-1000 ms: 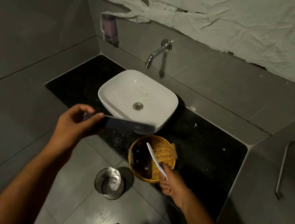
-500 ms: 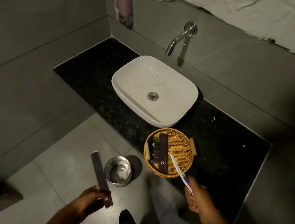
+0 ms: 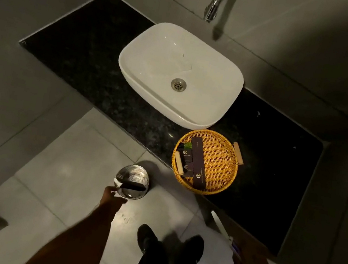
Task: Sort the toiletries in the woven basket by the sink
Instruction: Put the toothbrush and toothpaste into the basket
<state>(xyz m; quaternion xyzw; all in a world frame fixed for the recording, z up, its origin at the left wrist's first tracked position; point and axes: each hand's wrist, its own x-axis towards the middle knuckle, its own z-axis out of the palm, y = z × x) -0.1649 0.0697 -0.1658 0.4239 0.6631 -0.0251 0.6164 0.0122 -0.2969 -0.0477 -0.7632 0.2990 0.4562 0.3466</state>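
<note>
A round woven basket [image 3: 218, 163] sits on the black counter [image 3: 83, 57] just right of the white sink [image 3: 151, 41]. In its left half lie a long dark box [image 3: 198, 161], two smaller dark boxes [image 3: 186, 161] and a green item [image 3: 187, 144]. My left hand [image 3: 114, 197] reaches down to a steel bin [image 3: 137, 174] on the floor. A dark empty box [image 3: 133, 186] lies across the bin's mouth at my fingertips; whether I still grip it is unclear. My right hand [image 3: 247, 263] is low at the right, closed on a white toothbrush [image 3: 220, 227].
A chrome tap [image 3: 216, 2] juts from the grey tiled wall above the sink. The counter's front edge runs diagonally past the basket. My dark shoes [image 3: 147, 239] stand on the pale floor tiles, close to the bin.
My left hand carried the dark box down from in front of the sink to the bin's mouth. My right hand drew the toothbrush back from the basket. The view tilted down.
</note>
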